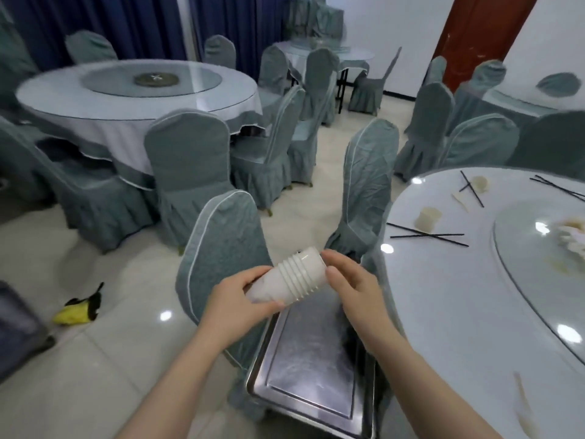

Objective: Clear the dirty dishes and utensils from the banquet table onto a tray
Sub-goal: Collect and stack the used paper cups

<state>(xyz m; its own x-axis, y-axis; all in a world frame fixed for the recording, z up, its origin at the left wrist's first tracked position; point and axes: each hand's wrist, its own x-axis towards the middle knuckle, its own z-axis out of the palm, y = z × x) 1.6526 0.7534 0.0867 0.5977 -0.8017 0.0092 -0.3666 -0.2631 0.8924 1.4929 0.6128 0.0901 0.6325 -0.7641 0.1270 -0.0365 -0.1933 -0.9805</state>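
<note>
Cup stack (289, 277) held sideways above tray's (311, 359) far end | left hand (235, 307) fingers wrap its base, right hand (351, 282) fingertips steady rim | advice: lower flat into tray corner, leaving room.

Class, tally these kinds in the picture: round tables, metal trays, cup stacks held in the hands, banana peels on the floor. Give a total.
round table: 4
metal tray: 1
cup stack: 1
banana peel: 1
Total: 7
</note>
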